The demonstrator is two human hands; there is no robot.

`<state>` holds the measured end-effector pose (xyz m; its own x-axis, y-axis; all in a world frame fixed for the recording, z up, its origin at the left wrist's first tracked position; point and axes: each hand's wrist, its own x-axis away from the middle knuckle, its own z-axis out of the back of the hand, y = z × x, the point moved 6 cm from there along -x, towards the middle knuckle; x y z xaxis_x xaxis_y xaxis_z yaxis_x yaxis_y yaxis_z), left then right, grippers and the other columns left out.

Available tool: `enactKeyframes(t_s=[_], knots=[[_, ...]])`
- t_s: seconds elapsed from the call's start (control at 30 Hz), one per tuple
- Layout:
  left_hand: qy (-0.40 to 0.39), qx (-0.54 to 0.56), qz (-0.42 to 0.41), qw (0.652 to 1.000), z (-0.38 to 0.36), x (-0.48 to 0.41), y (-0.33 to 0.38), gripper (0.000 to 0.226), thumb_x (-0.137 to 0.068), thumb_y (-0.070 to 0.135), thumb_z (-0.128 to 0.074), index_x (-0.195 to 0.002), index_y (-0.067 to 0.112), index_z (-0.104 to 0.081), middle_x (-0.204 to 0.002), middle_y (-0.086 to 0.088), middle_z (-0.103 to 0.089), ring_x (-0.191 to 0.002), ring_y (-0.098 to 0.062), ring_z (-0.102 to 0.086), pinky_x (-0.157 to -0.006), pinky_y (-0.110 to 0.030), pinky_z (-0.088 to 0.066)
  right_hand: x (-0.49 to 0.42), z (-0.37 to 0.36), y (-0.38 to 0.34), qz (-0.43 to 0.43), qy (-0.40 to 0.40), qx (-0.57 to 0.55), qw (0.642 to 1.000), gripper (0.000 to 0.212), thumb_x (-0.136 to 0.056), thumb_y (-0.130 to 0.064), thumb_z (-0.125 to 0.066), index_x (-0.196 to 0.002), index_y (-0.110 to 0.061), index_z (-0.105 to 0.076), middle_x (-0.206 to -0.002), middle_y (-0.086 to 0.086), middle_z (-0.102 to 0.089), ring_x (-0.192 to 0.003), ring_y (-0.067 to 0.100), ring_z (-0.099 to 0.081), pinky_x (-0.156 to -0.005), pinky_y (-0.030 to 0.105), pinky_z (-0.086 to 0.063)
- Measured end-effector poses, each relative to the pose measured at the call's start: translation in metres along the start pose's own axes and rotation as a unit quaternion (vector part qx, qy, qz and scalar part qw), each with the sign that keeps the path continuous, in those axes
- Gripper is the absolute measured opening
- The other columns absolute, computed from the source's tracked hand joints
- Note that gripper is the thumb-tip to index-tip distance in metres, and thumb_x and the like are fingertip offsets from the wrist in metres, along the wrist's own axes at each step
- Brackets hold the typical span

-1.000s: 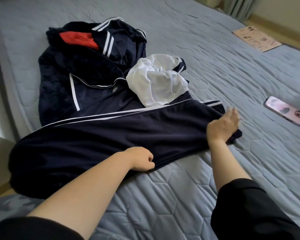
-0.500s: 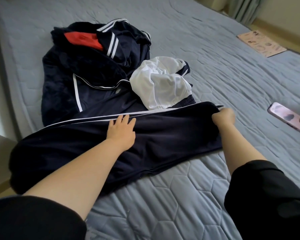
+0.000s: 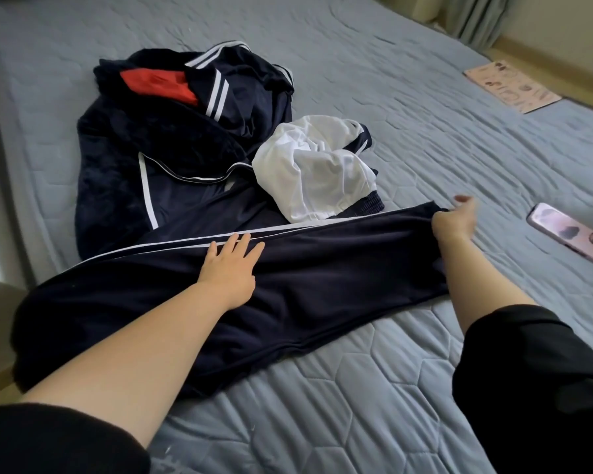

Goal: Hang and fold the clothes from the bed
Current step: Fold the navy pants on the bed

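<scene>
**Inspector:** Item in hand?

**Assistant:** Trousers [image 3: 322, 275]: navy, white side stripes, laid lengthwise across the near part of the bed [image 3: 425, 114]. The left end reaches the bed's edge.

**Inspector:** Hands?

**Assistant:** Left hand [image 3: 228, 273] lies flat on the middle of the cloth, fingers [image 3: 240, 244] straight and spread, tips at the stripes. Right hand [image 3: 454, 220] pinches the right end, slightly raised. Its fingertips are blurred.

**Inspector:** Other clothes?

**Assistant:** Navy jacket [image 3: 185, 159] heaped behind, touching the trousers. A crumpled white top [image 3: 315, 176] lies against both.

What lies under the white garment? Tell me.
A navy ribbed waistband pokes out below the white garment, striped navy cloth at its far edge. What lies directly beneath is covered.
</scene>
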<state>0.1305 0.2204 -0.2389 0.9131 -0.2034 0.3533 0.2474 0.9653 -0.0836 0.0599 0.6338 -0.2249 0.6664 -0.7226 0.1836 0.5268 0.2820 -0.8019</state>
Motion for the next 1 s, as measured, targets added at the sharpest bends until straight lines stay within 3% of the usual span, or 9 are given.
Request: enactKeyframes(t_s=[0.1,0.2,0.4,0.53,0.63,0.77,0.87,0.93,1.0], knots=[[0.052,-0.028,-0.009,0.998,0.006,0.004,0.005,0.078,-0.095,0.032,-0.042,-0.151,0.027,0.012,-0.16,-0.006,0.011,-0.147,-0.025,0.008,-0.117,-0.049,-0.005,0.011,0.018,-0.012,0.101,0.152,0.11,0.977,0.063,-0.087,-0.008,-0.055,-0.144,-0.016,-0.028,-0.139,0.012,-0.042,-0.127,0.029,-0.039,-0.106,0.042,-0.032],[0.114,-0.072,-0.067,0.989,0.008,0.01,0.027,0.082,-0.092,0.031,-0.043,-0.15,0.027,0.013,-0.16,-0.007,0.011,-0.147,-0.025,0.007,-0.116,-0.048,-0.005,0.031,0.009,0.0,0.088,0.135,0.135,0.978,0.059,-0.09,-0.021,-0.055,-0.143,-0.012,-0.031,-0.144,0.013,-0.035,-0.134,0.03,-0.03,-0.108,0.045,-0.025],[0.094,-0.054,-0.162,0.981,-0.019,0.024,0.074,0.067,-0.097,0.042,-0.033,-0.152,0.03,0.004,-0.16,-0.005,0.012,-0.146,-0.023,0.012,-0.116,-0.047,-0.002,0.069,0.01,0.067,-0.044,0.121,0.182,0.975,0.067,-0.087,-0.039,-0.059,-0.141,-0.006,-0.034,-0.15,0.018,-0.027,-0.139,0.035,-0.023,-0.114,0.048,-0.016],[0.05,-0.039,-0.186,0.981,-0.039,0.031,0.092,0.063,-0.099,0.048,-0.026,-0.151,0.033,0.006,-0.159,-0.002,0.015,-0.146,-0.021,0.016,-0.116,-0.047,0.0,0.096,0.02,0.099,-0.123,0.162,0.01,0.979,0.083,-0.082,-0.035,-0.067,-0.145,-0.006,-0.022,-0.148,0.019,-0.028,-0.134,0.035,-0.029,-0.109,0.041,-0.027],[0.02,-0.016,-0.201,0.979,-0.044,0.036,0.102,0.062,-0.099,0.049,-0.025,-0.151,0.034,0.006,-0.159,-0.001,0.016,-0.146,-0.02,0.017,-0.116,-0.047,0.001,0.103,0.012,0.103,-0.159,0.142,-0.157,0.964,0.068,-0.084,-0.012,-0.061,-0.141,-0.007,-0.026,-0.142,0.017,-0.042,-0.124,0.031,-0.047,-0.094,0.027,-0.038],[0.004,-0.001,-0.228,0.974,-0.041,0.044,0.097,0.064,-0.097,0.053,-0.026,-0.15,0.036,0.004,-0.159,0.002,0.016,-0.146,-0.016,0.017,-0.117,-0.044,0.003,0.105,0.017,0.101,-0.175,0.154,-0.201,0.951,0.066,-0.082,0.004,-0.05,-0.142,-0.012,-0.027,-0.142,0.01,-0.043,-0.12,0.025,-0.052,-0.082,0.015,-0.038],[0.009,0.001,-0.229,0.973,-0.044,0.056,0.076,0.065,-0.096,0.057,-0.027,-0.151,0.036,0.003,-0.159,0.004,0.014,-0.146,-0.014,0.015,-0.117,-0.04,0.005,0.111,0.021,0.069,-0.062,0.14,0.069,0.986,0.088,-0.077,0.004,-0.052,-0.151,-0.013,-0.006,-0.156,0.015,-0.016,-0.137,0.032,-0.031,-0.108,0.041,-0.029],[0.025,0.015,-0.208,0.978,-0.047,0.064,0.061,0.063,-0.097,0.055,-0.025,-0.151,0.034,0.001,-0.16,0.004,0.012,-0.146,-0.013,0.014,-0.117,-0.038,0.005,0.124,0.001,0.045,0.047,0.099,0.257,0.96,0.098,-0.073,0.001,-0.056,-0.152,-0.015,0.001,-0.158,0.019,0.003,-0.145,0.035,-0.004,-0.114,0.055,-0.009],[0.053,0.043,-0.152,0.986,-0.051,0.072,0.041,0.059,-0.1,0.049,-0.023,-0.152,0.032,-0.002,-0.16,0.005,0.008,-0.146,-0.011,0.012,-0.117,-0.037,0.005,0.144,-0.021,0.035,0.087,0.069,0.307,0.945,0.102,-0.071,-0.004,-0.059,-0.152,-0.022,0.0,-0.157,0.018,0.015,-0.145,0.034,0.012,-0.112,0.06,0.003]])
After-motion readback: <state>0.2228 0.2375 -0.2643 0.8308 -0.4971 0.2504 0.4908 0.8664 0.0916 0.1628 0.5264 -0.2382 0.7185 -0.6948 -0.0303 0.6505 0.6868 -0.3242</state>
